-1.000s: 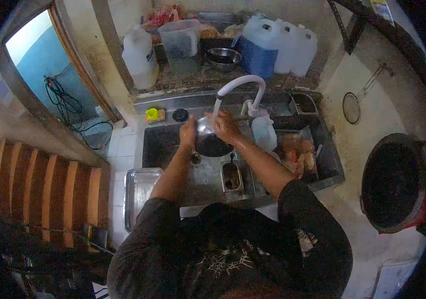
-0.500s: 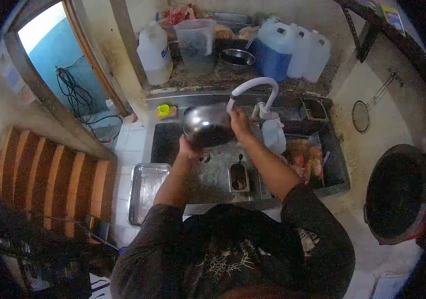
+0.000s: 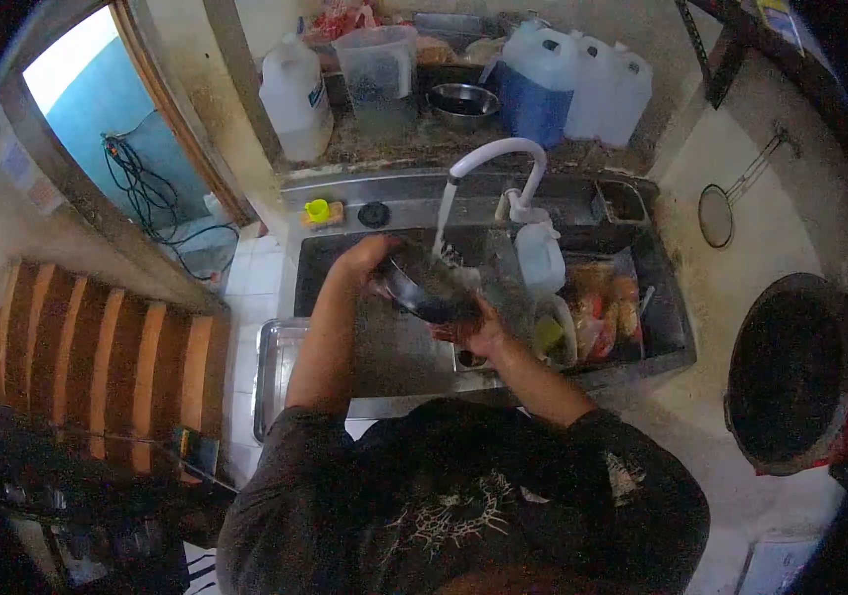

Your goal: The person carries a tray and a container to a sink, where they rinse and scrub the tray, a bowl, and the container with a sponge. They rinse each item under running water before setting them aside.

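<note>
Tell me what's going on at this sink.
A person holds a metal bowl over the sink. The left hand grasps its far rim and the right hand supports it from below, tilted under water running from the white tap. A white bottle stands beside the tap.

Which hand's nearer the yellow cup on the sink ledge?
Left. The left hand sits just right of the yellow cup, nearer the person; right hand is farther, under the bowl.

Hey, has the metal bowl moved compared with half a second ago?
Yes. The metal bowl has dropped from level with the white faucet spout to well below it, gripped by the left hand and right hand.
</note>
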### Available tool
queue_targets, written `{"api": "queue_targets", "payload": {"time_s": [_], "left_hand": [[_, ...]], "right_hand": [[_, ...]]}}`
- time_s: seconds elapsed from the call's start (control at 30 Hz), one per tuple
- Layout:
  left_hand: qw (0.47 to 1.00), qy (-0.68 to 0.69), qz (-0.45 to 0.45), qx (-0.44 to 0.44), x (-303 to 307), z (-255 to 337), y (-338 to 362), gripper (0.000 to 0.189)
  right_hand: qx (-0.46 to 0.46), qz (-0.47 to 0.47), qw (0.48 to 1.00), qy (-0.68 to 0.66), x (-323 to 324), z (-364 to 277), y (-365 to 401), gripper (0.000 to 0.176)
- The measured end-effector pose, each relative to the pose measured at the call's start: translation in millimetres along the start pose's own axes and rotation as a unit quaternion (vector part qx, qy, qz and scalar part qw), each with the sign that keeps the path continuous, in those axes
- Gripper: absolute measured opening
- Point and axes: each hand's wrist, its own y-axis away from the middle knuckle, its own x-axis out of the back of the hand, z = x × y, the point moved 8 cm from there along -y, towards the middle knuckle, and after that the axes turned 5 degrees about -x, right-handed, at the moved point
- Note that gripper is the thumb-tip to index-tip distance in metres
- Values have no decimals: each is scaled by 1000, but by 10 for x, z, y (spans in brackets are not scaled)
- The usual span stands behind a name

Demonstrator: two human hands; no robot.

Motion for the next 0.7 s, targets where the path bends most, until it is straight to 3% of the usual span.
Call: {"api": "queue_targets", "payload": {"time_s": [0.13, 0.2, 0.23, 0.27, 0.33, 0.4, 0.47, 0.53, 0.63, 0.7], "left_hand": [[994, 107, 18, -3, 221, -390, -191, 42], [980, 199, 12, 25, 111, -589, -231, 45], [969, 245, 10, 38, 25, -693, -256, 46], [971, 239, 8, 1, -54, -761, -322, 46], [972, 225, 4, -73, -277, -933, -503, 47], [964, 246, -48, -94, -472, -1396, -977, 42], [975, 195, -53, -93, -578, -1333, -898, 38], [995, 71, -12, -70, -640, -658, -139, 36], [999, -33, -19, 4, -64, -817, -574, 31], [967, -184, 64, -164, 146, -309, -397, 29]], "right_hand": [[-13, 73, 995, 67, -4, -366, 99, 55], [70, 227, 952, 191, 51, -706, 189, 52], [110, 301, 913, 252, 19, -875, 279, 51], [210, 293, 851, 381, -207, -1103, 336, 50], [389, 251, 650, 603, -784, -1352, 514, 47], [251, 333, 586, 695, -930, -1414, 559, 47], [122, 375, 575, 717, -962, -1456, 663, 46], [11, 382, 629, 676, -871, -1443, 788, 44], [-25, 257, 833, 489, -123, -1168, 613, 42], [16, 255, 888, 382, -52, -845, 558, 41]]}}
